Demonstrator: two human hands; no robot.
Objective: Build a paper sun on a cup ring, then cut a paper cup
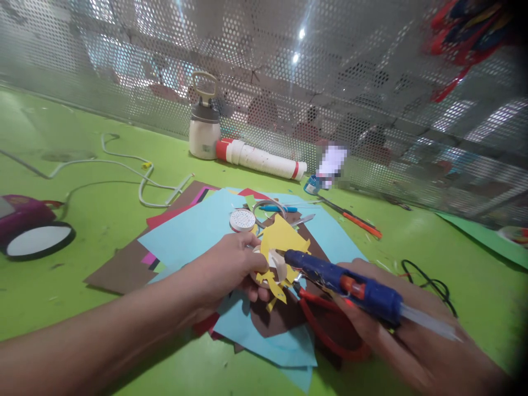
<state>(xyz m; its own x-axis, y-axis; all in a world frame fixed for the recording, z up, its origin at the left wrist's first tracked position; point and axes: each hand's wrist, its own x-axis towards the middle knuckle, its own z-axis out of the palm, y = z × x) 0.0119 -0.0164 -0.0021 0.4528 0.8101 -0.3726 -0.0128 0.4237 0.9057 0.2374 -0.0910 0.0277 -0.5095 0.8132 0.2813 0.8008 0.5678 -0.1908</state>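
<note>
My left hand [243,264] is closed on a yellow paper cutout [278,236] with a whitish round piece at its middle. A blue hot glue gun [346,283] is gripped in my right hand [396,324], a clear glue stick poking out of its back end. The gun's nozzle points left and is at the cutout; I cannot tell whether they touch. Beneath both hands lie light blue sheets [185,236] and brown paper [124,269]. Red-handled scissors [317,300] lie under the glue gun, partly hidden by it and my right hand.
Behind the hands are a white perforated disc [242,220], a tape roll [268,206] and a blue pen [280,209]. Farther back stand a white bottle [204,135], a white tube [264,159] and an orange cutter [363,225]. A white cable [144,190] and a purple object [27,217] lie left.
</note>
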